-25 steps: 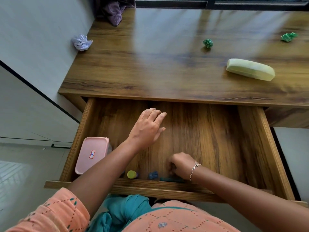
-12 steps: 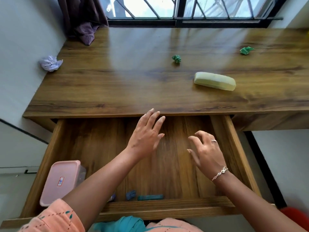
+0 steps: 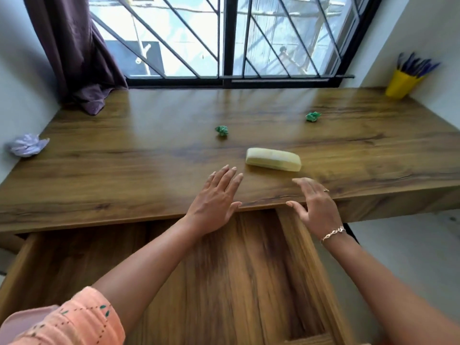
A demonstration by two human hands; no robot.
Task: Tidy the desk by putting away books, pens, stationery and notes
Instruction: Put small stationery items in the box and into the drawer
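Grip slack and empty, left hand and right hand hover over the wooden counter near the pale green oblong case, which, like crumpled green paper balls, seems not yet stowed.

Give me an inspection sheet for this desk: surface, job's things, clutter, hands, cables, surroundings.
Surface: wooden desk, drawer pulled open.
Job's things: case flat mid-desk; pen cup, far right corner; near green wad behind the case; far green wad further right; lilac wad at left edge.
Clutter: curtain hem lying on far left corner.
Hands: left hand and right hand open, empty, over the desk's front edge.
Cables: nothing seen.
Surroundings: barred window behind the desk.
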